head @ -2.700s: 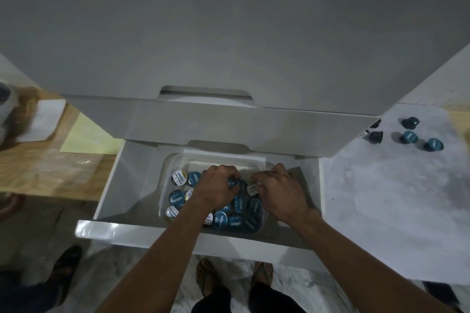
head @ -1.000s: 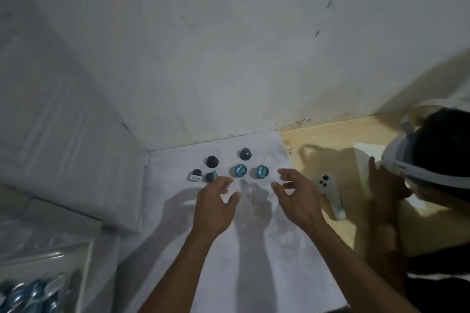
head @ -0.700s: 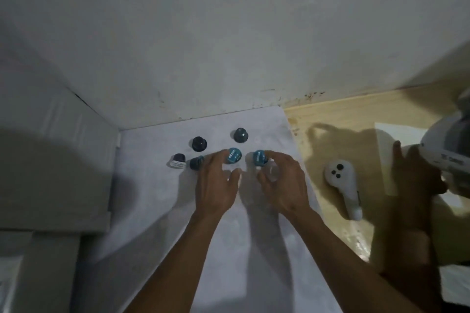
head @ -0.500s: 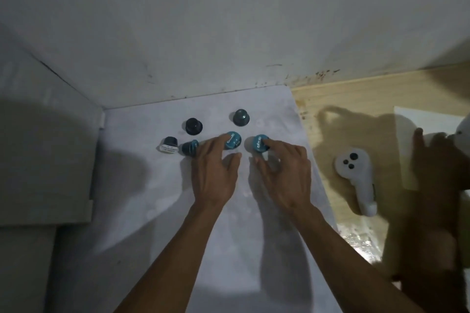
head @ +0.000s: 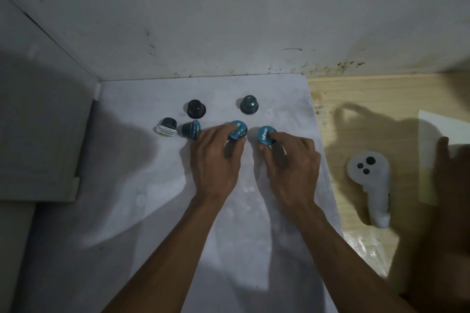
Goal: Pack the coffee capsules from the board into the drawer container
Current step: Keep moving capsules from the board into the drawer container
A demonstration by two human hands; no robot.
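Several coffee capsules lie near the far edge of the white board (head: 142,211). A dark capsule (head: 196,109) and a grey-teal capsule (head: 249,104) stand furthest back. A dark capsule with a white lid (head: 166,126) and a blue capsule on its side (head: 191,129) lie to the left. My left hand (head: 216,160) pinches a blue-lidded capsule (head: 239,130) between thumb and forefinger. My right hand (head: 292,162) grips another blue-lidded capsule (head: 264,135) the same way. The drawer container is out of view.
A white cabinet (head: 38,134) borders the board on the left and a stained wall (head: 229,20) rises behind it. On the wooden table (head: 356,99) to the right lie a white controller (head: 370,180) and a paper sheet (head: 429,150) under another person's hand (head: 450,160).
My view swung from the open drawer to the board. Both hands reached forward from open above the board and closed their fingers on the two blue-lidded capsules.
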